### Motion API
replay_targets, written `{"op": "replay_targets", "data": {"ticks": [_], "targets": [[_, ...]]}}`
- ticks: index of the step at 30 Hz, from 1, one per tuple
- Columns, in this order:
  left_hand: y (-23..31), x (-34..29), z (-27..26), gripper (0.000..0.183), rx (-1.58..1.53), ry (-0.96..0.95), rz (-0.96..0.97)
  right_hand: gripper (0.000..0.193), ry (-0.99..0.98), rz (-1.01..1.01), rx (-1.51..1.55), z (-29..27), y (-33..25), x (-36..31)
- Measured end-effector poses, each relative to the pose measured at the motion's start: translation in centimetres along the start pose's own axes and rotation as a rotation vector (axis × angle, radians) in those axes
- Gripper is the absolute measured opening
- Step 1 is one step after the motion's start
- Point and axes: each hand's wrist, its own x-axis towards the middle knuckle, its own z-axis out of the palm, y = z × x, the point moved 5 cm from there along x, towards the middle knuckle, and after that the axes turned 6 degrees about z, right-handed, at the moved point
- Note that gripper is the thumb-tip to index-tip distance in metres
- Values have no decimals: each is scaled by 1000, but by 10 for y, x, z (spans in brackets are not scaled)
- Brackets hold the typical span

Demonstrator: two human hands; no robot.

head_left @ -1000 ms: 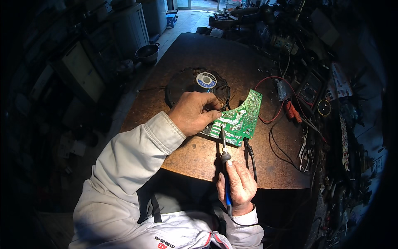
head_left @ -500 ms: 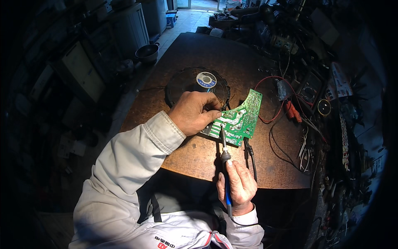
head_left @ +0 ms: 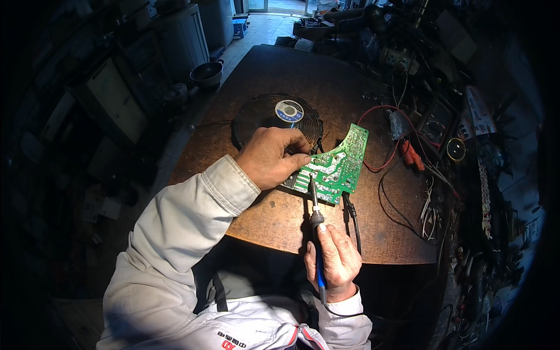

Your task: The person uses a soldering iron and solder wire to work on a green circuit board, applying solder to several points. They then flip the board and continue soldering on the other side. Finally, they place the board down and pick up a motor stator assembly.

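A green circuit board lies solder side up on the table, its curved edge facing the far left. My left hand is closed at the board's left corner, thumb on the edge and fingers curled; what lies beneath the fingers is hidden. From below, my right hand grips a soldering iron with a blue and black handle. The iron points away from me, its tip at the pale solder tracks in the board's left half. Beyond my left hand, a solder spool rests on a round black coil.
A black cable runs beside the board's near edge. To the right lie red test leads with clips, a multimeter and loose wires. The brown table ends just in front of me. A pan stands beyond its left edge.
Hardly anything differs. Both hands, the iron and the board keep their places, and the whole view has shifted very slightly.
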Motion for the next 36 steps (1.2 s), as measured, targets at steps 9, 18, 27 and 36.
{"op": "replay_targets", "data": {"ticks": [9, 18, 27, 36], "targets": [[0, 0, -1, 18, 12, -9, -1, 39, -1, -6, -20, -1, -2, 2], [1, 1, -1, 18, 6, -12, -6, 38, 4, -5, -14, 0, 0, 0], [0, 0, 0, 18, -2, -9, -23, 37, 15, 1, -5, 0, 0, -1], [2, 1, 0, 18, 8, -14, -43, 37, 21, 0, -16, 0, 0, -1]]}}
